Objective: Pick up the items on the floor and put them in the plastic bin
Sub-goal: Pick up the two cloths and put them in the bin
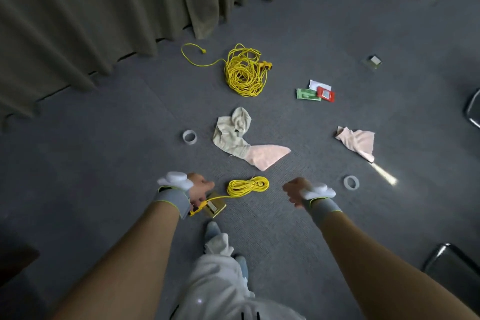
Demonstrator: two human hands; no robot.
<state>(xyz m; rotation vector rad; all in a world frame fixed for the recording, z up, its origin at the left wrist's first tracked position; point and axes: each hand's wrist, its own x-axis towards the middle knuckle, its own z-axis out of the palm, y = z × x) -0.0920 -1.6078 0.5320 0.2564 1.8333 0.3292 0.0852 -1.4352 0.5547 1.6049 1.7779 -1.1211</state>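
The left hand (198,191) has its fingers curled round the plug end of a small yellow cord (248,186), whose coil lies on the floor (104,163) just beyond them; the right hand (294,191) hangs loosely curled, holding nothing. Picking-up has barely begun, I judge: gather the coil next. The bin is out of view.

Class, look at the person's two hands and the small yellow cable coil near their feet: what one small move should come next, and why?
Probably lift the small yellow cable coil off the carpet. The left hand seems to grip the cable's plug end beside a small clear box, while the coil lies on the floor. The right hand holds nothing and is near enough to gather the loops. No bin is in view.
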